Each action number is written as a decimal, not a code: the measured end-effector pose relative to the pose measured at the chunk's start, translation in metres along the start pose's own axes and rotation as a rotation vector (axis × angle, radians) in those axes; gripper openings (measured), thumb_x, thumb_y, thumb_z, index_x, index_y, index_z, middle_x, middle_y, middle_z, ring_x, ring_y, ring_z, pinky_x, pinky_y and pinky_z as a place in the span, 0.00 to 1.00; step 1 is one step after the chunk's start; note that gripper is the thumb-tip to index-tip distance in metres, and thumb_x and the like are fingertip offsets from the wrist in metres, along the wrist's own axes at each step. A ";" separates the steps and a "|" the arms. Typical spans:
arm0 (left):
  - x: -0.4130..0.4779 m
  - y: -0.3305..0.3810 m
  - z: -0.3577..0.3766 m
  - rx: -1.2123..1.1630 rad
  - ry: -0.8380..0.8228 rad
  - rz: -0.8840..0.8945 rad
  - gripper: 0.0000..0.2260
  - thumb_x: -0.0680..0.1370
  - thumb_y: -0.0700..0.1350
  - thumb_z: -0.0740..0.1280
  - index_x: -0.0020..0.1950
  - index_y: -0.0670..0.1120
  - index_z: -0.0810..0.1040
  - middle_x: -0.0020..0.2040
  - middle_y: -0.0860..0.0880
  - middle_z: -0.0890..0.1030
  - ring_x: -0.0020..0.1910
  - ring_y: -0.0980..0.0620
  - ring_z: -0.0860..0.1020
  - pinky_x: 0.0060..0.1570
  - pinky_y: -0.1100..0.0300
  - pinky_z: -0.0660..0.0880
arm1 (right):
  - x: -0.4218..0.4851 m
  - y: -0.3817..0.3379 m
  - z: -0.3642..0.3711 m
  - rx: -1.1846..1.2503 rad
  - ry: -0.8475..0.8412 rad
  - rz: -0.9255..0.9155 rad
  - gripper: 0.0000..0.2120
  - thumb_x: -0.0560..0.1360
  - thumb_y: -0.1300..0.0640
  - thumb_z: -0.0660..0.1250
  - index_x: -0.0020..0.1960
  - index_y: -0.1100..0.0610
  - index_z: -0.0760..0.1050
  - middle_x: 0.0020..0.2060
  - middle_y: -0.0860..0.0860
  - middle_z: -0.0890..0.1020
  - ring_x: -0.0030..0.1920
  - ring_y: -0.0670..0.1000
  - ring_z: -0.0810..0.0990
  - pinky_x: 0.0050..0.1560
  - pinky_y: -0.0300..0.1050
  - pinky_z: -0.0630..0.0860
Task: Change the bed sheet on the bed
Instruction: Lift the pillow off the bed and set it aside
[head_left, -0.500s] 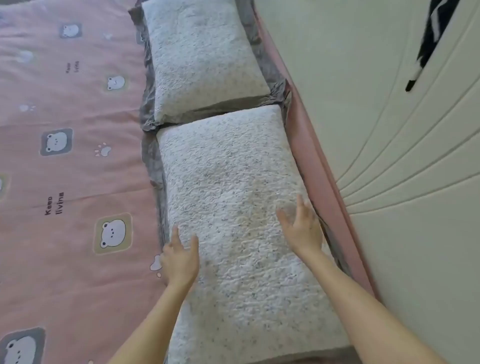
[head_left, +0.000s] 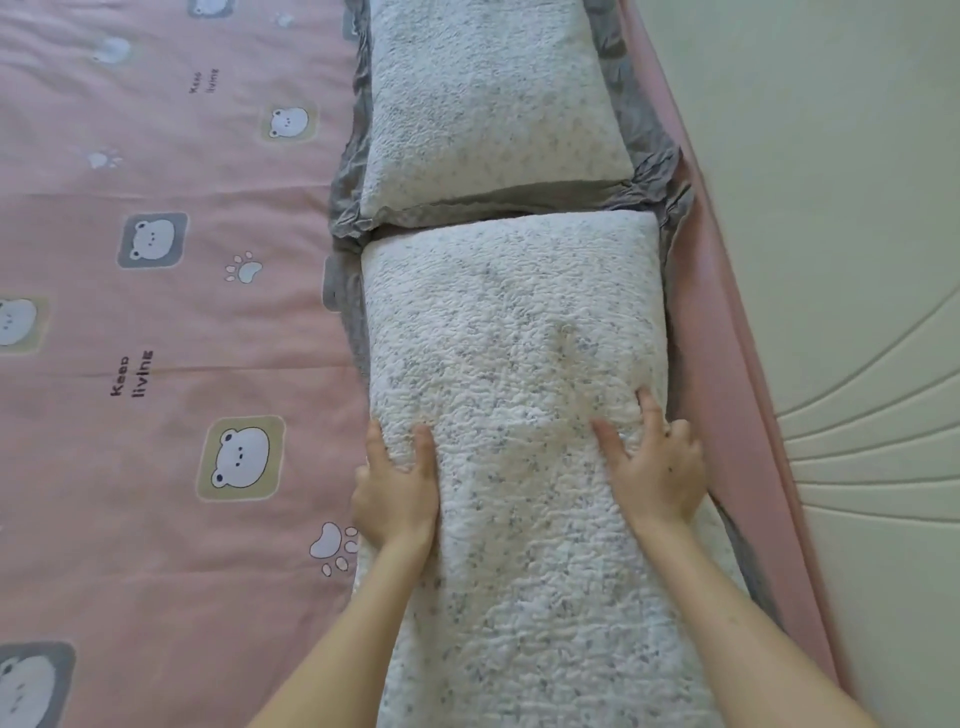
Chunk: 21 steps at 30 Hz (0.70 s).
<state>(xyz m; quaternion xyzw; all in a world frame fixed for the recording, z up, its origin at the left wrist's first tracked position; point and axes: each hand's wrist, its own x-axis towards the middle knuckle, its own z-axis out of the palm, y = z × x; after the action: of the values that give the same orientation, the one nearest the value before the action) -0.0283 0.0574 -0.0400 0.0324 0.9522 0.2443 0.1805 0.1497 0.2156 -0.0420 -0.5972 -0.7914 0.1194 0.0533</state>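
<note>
My left grip (head_left: 397, 488): fingers straight, pressing the left edge of the near white nubbly pillow (head_left: 509, 338).
My right grip (head_left: 657, 467): spread, flat on its right side.
Pink bear-print bed sheet (head_left: 156, 322): smooth, under the pillow.
Risk: shoving hard could rumple it.

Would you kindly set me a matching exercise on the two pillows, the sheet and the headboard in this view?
1 near pillow
2 far pillow
3 bed sheet
4 headboard

A pink, bear prints
B cream, curved grooves
C left hand and right hand rest on it
D untouched

Pairs: 1-C, 2-D, 3-A, 4-B
</note>
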 end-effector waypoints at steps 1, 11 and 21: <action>-0.004 0.005 -0.010 -0.017 0.007 0.013 0.34 0.73 0.71 0.53 0.75 0.56 0.58 0.52 0.40 0.77 0.54 0.39 0.76 0.53 0.50 0.70 | -0.001 -0.002 -0.009 -0.007 -0.009 -0.018 0.34 0.73 0.32 0.56 0.71 0.51 0.67 0.46 0.60 0.77 0.44 0.60 0.76 0.38 0.46 0.65; -0.094 -0.046 -0.144 -0.086 0.090 0.067 0.34 0.70 0.75 0.53 0.68 0.56 0.70 0.55 0.48 0.81 0.56 0.44 0.78 0.53 0.50 0.72 | -0.110 -0.020 -0.118 0.214 0.076 -0.169 0.33 0.76 0.34 0.49 0.58 0.57 0.81 0.34 0.56 0.78 0.33 0.58 0.78 0.30 0.41 0.68; -0.150 -0.147 -0.311 -0.070 0.349 0.060 0.37 0.68 0.75 0.55 0.63 0.48 0.72 0.49 0.45 0.82 0.48 0.41 0.80 0.41 0.55 0.67 | -0.266 -0.103 -0.165 0.328 0.055 -0.300 0.39 0.76 0.31 0.41 0.54 0.56 0.82 0.34 0.55 0.78 0.33 0.59 0.78 0.30 0.41 0.66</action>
<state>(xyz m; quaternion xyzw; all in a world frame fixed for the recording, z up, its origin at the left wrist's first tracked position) 0.0038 -0.2355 0.1924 0.0117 0.9585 0.2847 0.0061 0.1662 -0.0452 0.1591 -0.4590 -0.8397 0.2206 0.1884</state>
